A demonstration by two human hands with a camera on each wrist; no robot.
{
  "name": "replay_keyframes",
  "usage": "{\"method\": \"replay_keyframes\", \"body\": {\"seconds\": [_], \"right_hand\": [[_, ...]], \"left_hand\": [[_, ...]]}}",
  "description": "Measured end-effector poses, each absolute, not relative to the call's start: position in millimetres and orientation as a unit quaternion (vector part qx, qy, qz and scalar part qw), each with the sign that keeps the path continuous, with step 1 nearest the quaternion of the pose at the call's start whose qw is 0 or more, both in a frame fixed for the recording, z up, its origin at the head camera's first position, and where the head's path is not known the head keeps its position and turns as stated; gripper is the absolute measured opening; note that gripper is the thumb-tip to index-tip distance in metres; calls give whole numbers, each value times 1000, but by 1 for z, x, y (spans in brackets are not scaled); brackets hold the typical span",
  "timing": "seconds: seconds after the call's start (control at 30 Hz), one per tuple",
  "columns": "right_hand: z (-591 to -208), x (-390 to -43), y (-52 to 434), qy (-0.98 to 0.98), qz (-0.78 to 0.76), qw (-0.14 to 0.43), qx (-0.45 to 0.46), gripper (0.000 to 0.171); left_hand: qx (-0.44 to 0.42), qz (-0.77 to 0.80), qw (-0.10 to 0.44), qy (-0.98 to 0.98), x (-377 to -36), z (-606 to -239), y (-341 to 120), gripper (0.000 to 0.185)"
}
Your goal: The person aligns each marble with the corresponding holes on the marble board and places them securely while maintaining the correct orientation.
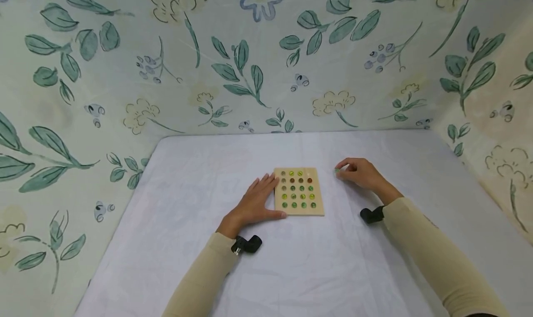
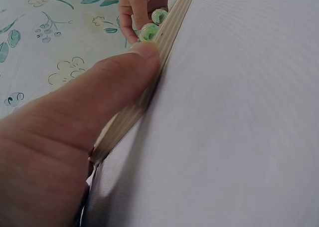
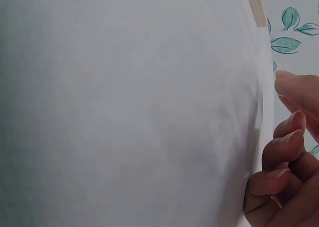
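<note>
A square wooden board [image 1: 320, 206] lies flat on the white cloth, with glass marbles [image 1: 293, 196] in rows: green, yellow and brownish-red. In the row farthest from me, the right end shows bare wood. My left hand [image 1: 255, 202] rests against the board's left side, fingers spread and fairly straight, thumb along the near edge. In the left wrist view its thumb [image 2: 114, 77] touches that edge beside a green marble [image 2: 149, 32]. To the right of the board, my right hand [image 1: 360, 173] pinches a small green marble [image 1: 337, 170] between thumb and fingertips.
The white-covered table [image 1: 200, 169] reaches back to a floral cloth backdrop [image 1: 233, 99], which also hangs on both sides. A black camera [image 1: 250, 244] sits on the left wrist and another black camera [image 1: 370, 215] on the right.
</note>
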State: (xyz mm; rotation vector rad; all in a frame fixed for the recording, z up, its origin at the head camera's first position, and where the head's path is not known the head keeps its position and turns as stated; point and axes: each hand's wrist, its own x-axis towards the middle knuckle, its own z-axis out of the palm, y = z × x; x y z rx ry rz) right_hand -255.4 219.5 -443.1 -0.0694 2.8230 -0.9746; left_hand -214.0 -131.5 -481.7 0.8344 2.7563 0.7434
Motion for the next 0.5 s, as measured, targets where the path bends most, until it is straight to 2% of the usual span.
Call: {"method": "replay_keyframes", "body": {"seconds": [0.5], "right_hand": [[-440,-262,201,938,-337,74,-35,23]], "left_hand": [[282,264,82,919,-214,-481,-132,111]]}}
